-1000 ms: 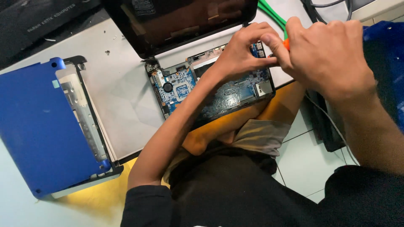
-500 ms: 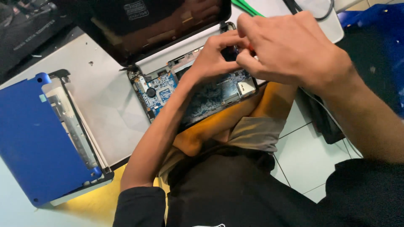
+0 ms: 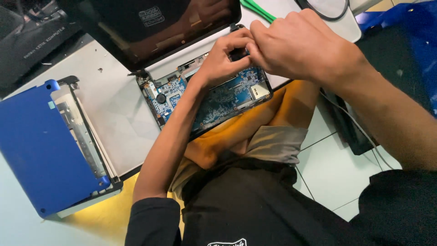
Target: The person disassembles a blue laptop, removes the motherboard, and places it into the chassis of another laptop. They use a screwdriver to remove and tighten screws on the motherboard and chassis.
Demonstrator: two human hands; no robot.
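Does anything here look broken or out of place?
The small laptop lies opened up, its blue circuit board bare. Its blue cover sits apart to the left. Both hands, left hand and right hand, meet at the board's far edge. Nothing spilled.

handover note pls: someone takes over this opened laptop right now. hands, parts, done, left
Left hand: fingers curled at the far edge of the blue circuit board, pinching a small dark part there.
Right hand: closed over the same spot, fingertips meeting the left's; what it grips is hidden.
Laptop: on the white table, base opened, board exposed, dark screen tilted back.
Blue cover: off, lying at the table's left.
Green tool: on the table beyond the hands.
Done: cover removed.
Left: the part at the board's far edge, probably; board still seated.
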